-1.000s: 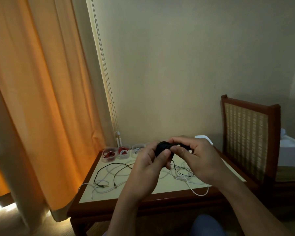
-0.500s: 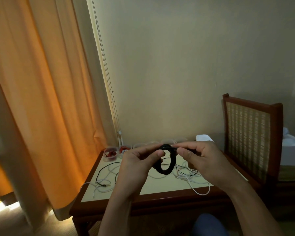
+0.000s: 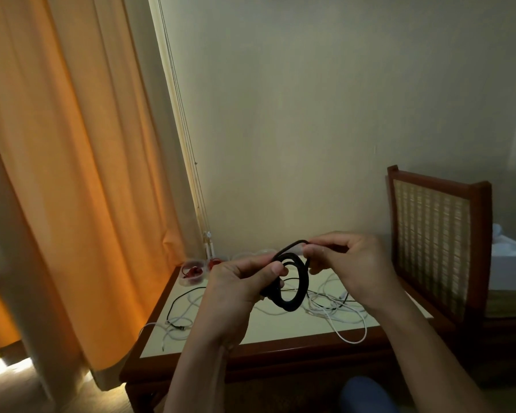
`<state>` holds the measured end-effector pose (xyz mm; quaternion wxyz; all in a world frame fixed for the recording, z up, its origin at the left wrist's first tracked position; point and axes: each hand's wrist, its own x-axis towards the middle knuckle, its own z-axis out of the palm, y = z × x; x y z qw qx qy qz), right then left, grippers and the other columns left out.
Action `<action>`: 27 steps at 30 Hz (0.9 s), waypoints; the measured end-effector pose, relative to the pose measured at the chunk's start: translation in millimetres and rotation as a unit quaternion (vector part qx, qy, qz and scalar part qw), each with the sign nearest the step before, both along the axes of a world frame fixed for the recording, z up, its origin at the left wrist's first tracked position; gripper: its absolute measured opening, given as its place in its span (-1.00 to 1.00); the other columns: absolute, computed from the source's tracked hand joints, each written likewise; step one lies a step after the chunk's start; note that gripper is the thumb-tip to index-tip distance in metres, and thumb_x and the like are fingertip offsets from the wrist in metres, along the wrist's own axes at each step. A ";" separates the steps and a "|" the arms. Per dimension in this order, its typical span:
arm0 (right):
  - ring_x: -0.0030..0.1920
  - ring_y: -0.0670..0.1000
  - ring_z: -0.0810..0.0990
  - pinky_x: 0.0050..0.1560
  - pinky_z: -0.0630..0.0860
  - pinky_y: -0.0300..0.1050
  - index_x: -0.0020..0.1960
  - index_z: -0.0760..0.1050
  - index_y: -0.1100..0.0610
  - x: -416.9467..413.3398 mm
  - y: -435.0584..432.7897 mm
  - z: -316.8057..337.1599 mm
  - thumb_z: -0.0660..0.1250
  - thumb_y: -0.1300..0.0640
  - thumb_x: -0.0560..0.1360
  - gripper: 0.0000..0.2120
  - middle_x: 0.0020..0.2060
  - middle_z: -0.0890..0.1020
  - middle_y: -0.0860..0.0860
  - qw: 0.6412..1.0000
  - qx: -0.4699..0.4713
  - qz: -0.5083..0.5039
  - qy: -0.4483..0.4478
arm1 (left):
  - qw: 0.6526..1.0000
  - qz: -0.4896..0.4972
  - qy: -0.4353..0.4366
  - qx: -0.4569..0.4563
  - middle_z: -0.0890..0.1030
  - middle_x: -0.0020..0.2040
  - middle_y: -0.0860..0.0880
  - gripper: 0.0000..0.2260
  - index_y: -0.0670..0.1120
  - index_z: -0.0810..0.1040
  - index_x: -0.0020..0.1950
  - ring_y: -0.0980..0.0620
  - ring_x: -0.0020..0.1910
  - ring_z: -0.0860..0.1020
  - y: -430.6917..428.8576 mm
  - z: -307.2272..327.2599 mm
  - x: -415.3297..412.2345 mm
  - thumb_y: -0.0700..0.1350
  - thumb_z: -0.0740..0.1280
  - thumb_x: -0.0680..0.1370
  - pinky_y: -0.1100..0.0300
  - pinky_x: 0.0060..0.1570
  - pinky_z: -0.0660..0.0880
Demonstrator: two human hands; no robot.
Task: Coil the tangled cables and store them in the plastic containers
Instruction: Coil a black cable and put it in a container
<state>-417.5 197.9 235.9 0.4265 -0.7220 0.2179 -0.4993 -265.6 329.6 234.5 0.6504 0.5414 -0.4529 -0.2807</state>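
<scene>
Room: a plain pale wall (image 3: 310,114) ahead; an orange curtain (image 3: 72,174) on the left, glowing with daylight.
Surface: a low table (image 3: 280,350) with a dark wooden rim and a smooth cream top.
Black cable (image 3: 295,302): a thick, matt coil of several turns, held in the air above the table.
Left hand (image 3: 236,290): my thumb and fingers pinch the near side of the coil.
Right hand (image 3: 352,263): curled, pinching the loose end at the coil's top.
White cables (image 3: 334,308): thin and tangled on the top, one loop hanging over the front edge.
Thin black cable (image 3: 176,302): on the left part of the top.
Containers (image 3: 192,272): small clear tubs along the back edge; the two at the left hold something red.
In the way: my hands and the coil hide part of that row.
Chair (image 3: 432,242): wooden frame, woven cane back, just right of the table.
</scene>
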 end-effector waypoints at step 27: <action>-0.03 -0.26 0.62 -0.08 0.49 -0.38 0.06 0.58 -0.28 12.6 47.4 -17.7 0.48 0.06 0.52 -0.75 -0.13 0.67 -0.28 0.997 0.003 0.024 0.080 | 0.996 0.074 -0.011 -0.040 0.76 -0.09 0.02 -0.85 -0.11 0.72 0.09 0.16 -0.09 0.69 -8.5 -0.2 -1.5 -0.21 0.44 0.54 0.40 -0.20 0.55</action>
